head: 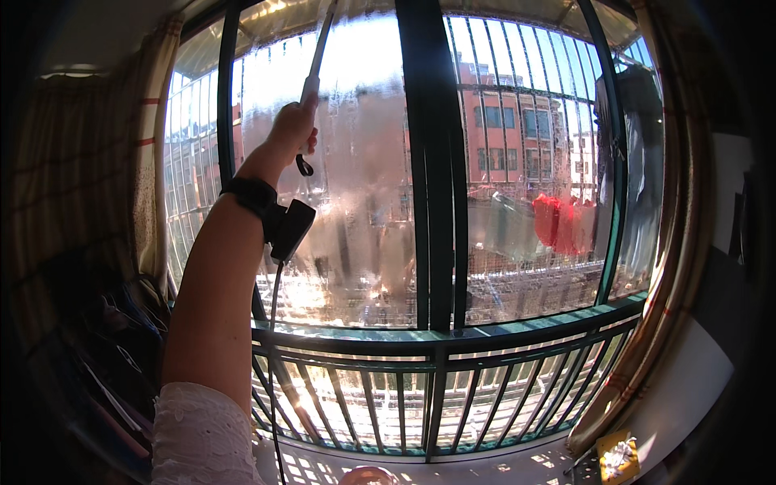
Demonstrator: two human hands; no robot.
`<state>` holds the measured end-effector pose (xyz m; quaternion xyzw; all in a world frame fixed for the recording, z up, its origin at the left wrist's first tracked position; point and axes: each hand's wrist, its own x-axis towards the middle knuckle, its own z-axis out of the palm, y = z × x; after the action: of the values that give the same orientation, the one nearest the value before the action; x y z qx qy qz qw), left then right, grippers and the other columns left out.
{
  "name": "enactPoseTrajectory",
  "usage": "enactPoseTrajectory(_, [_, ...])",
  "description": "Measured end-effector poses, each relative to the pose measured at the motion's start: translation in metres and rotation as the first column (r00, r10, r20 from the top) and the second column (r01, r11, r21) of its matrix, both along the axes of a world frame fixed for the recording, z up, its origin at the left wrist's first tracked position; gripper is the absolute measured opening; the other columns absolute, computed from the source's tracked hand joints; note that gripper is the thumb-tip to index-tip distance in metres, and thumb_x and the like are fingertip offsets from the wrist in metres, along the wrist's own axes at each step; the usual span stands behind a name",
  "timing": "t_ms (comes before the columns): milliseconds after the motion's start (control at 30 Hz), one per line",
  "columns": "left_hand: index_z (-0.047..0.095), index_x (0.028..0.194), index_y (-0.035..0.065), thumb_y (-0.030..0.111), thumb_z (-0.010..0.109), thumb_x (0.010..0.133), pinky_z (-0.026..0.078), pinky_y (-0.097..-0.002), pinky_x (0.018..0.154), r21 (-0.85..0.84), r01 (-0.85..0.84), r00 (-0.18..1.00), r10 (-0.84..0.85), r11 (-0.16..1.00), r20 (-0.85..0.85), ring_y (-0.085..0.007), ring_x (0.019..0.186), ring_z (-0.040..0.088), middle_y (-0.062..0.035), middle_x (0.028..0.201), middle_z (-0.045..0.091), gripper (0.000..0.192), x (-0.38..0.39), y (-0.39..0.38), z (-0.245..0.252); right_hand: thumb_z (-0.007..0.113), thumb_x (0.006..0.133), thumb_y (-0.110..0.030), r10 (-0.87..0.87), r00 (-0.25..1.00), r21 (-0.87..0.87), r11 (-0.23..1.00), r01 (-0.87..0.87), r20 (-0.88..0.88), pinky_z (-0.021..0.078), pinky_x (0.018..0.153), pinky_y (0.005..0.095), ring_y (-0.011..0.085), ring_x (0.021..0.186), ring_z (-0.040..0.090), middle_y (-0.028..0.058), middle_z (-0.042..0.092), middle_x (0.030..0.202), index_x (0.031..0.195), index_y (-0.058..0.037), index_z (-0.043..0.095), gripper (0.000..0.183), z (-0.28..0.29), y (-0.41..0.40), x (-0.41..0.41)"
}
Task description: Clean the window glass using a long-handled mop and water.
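Note:
My left hand (295, 129) is raised before the wet left window pane (364, 182), its fingers wrapped around the pale grip of a long pole (321, 51). The pole slants up past the top of the view, so its head is hidden. A black loop strap (304, 166) hangs from its lower end. On my left wrist sits a black strap with a small black box (293, 230), and a cable runs down from it. Water streaks and a hazy film cover the pane and blur what lies behind. My right hand is out of view.
A dark green frame post (433, 163) divides the window; a green railing (436, 357) runs below. Curtains hang left (150, 151) and right (679, 182). On the floor are a pinkish basin (368, 476) and a yellow stool (608, 445) with crumpled white material. Red cloth (558, 221) shows through the right pane.

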<state>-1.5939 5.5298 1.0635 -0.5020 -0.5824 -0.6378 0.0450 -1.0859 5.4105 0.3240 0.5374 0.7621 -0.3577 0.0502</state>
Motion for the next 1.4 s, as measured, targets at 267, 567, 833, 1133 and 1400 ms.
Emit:
enactPoseTrajectory(267, [0.045, 0.096, 0.0034, 0.047, 0.042, 0.092, 0.035, -0.0264, 0.028, -0.135, 0.049, 0.997, -0.056, 0.990, -0.048, -0.0100, 0.033, 0.042, -0.0008, 0.049, 0.042, 0.044, -0.066, -0.019, -0.174, 0.061, 0.077, -0.032, 0.067, 0.997, -0.091, 0.994, -0.063, 0.048, 0.0448, 0.082, 0.0446, 0.0382, 0.095, 0.057, 0.0222, 0.061, 0.101, 0.102, -0.0050, 0.062, 0.037, 0.043, 0.025, -0.035])
enactPoseTrajectory(567, [0.048, 0.104, -0.0022, 0.030, 0.043, 0.092, 0.042, -0.0504, 0.060, -0.651, -0.148, 0.983, 0.037, 0.745, -0.180, -0.0469, 0.075, 0.054, -0.0281, 0.078, 0.056, 0.035, -0.075, -0.227, -0.552, 0.057, 0.081, -0.041, 0.190, 0.976, 0.028, 0.981, -0.194, 0.109, 0.0440, 0.088, 0.0407, 0.0315, 0.104, 0.054, 0.0172, 0.060, 0.106, 0.108, -0.0073, 0.059, 0.043, 0.057, 0.003, -0.117])
enactPoseTrajectory(833, [0.047, 0.088, 0.0031, 0.034, 0.050, 0.088, 0.045, -0.0514, 0.059, -0.819, -0.317, 0.947, 0.119, 0.479, -0.297, -0.0452, 0.072, 0.057, -0.0243, 0.075, 0.059, 0.031, -0.141, -0.387, -0.608, 0.056, 0.083, -0.040, 0.282, 0.939, -0.040, 0.959, -0.280, 0.195, 0.0438, 0.087, 0.0408, 0.0327, 0.102, 0.054, 0.0166, 0.060, 0.105, 0.107, -0.0057, 0.059, 0.042, 0.065, -0.076, -0.168])
enactPoseTrajectory(1133, [0.044, 0.084, 0.0058, 0.038, 0.051, 0.088, 0.045, -0.0508, 0.056, -0.604, -0.679, 0.718, 0.207, 0.417, -0.664, -0.0423, 0.069, 0.058, -0.0208, 0.070, 0.059, 0.033, -0.257, -0.492, -0.509, 0.057, 0.083, -0.036, 0.369, 0.926, -0.007, 0.929, -0.370, 0.080, 0.0439, 0.084, 0.0404, 0.0325, 0.099, 0.054, 0.0164, 0.059, 0.102, 0.104, -0.0057, 0.059, 0.037, 0.059, -0.132, -0.235])
enactPoseTrajectory(1400, [0.048, 0.088, 0.0021, 0.032, 0.052, 0.089, 0.045, -0.0480, 0.059, -0.589, -0.742, 0.670, 0.394, 0.322, -0.629, -0.0412, 0.071, 0.058, -0.0226, 0.076, 0.060, 0.030, -0.306, -0.601, -0.481, 0.057, 0.082, -0.036, 0.471, 0.878, -0.023, 0.882, -0.471, 0.082, 0.0442, 0.085, 0.0404, 0.0316, 0.100, 0.054, 0.0162, 0.059, 0.103, 0.106, -0.0052, 0.058, 0.039, 0.075, -0.154, -0.289])
